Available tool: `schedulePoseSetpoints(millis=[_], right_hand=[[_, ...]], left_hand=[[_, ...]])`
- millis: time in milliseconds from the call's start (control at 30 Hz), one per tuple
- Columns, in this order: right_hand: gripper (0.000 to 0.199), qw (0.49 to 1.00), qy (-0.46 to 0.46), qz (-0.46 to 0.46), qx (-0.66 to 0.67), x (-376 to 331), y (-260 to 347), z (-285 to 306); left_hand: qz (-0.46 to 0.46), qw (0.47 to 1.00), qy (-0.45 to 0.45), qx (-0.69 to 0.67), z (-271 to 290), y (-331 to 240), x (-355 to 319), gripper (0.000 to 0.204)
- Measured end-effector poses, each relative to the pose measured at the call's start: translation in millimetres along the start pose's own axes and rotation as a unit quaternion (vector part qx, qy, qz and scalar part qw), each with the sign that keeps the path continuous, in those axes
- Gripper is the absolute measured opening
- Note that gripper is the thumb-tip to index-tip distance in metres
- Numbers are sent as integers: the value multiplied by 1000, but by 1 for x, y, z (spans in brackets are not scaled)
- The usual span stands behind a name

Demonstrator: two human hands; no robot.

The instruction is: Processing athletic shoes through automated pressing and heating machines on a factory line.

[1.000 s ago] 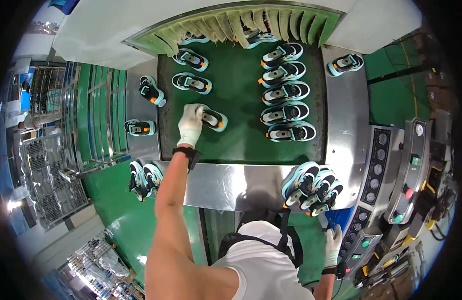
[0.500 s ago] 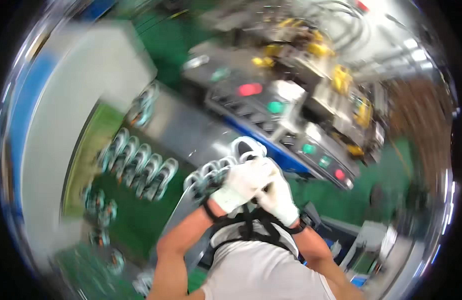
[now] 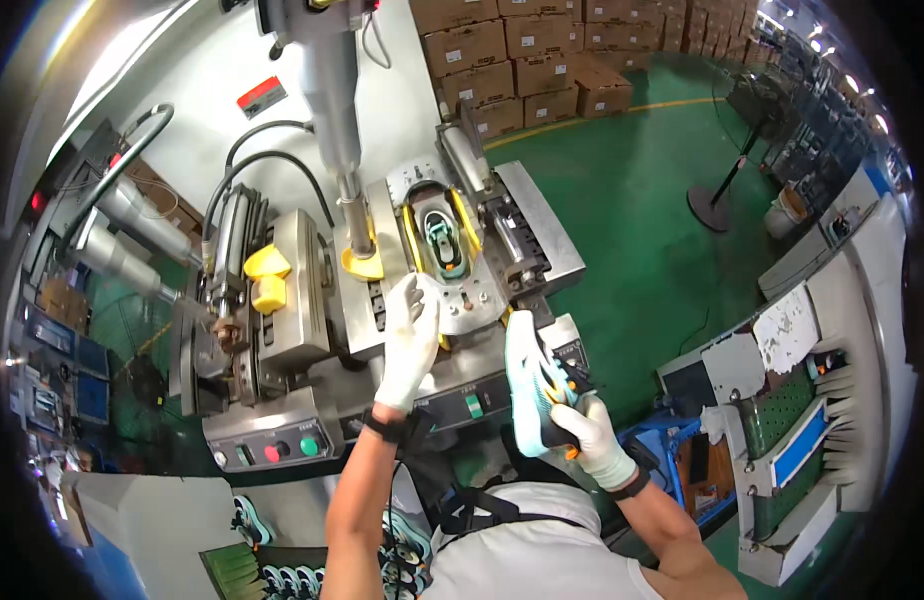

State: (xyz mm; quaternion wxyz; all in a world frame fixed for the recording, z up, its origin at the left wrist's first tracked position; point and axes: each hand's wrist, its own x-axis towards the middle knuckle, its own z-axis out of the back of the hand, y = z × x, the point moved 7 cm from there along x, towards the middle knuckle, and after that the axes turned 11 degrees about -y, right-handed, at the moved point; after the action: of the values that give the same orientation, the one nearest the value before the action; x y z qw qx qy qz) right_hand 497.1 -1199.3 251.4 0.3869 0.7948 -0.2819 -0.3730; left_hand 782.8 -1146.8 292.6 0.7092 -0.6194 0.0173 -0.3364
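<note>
Head view, swung from the green conveyor to the grey pressing machine [image 3: 312, 320]: white-gloved left hand [image 3: 410, 340] open, flat at frame centre, right hand [image 3: 582, 430] gripping pale turquoise shoe [image 3: 530, 385], lower right of centre.

Shoe [image 3: 534, 385] right of press machine [image 3: 382, 270]

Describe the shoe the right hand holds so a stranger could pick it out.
Start at the grey press machine in the middle. Below its front edge, the white-gloved right hand holds a pale turquoise shoe, sole facing left; it is the only shoe off the surfaces.
</note>
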Motion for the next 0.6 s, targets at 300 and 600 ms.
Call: schedulePoseSetpoints(millis=[300, 600], right_hand=[[45, 990, -114, -55, 65, 10, -16, 74], [39, 996, -85, 7, -25, 43, 12, 35]], left_hand=[[139, 950, 73, 270, -134, 207, 128, 66], [164, 968, 123, 147, -47, 124, 139, 30]])
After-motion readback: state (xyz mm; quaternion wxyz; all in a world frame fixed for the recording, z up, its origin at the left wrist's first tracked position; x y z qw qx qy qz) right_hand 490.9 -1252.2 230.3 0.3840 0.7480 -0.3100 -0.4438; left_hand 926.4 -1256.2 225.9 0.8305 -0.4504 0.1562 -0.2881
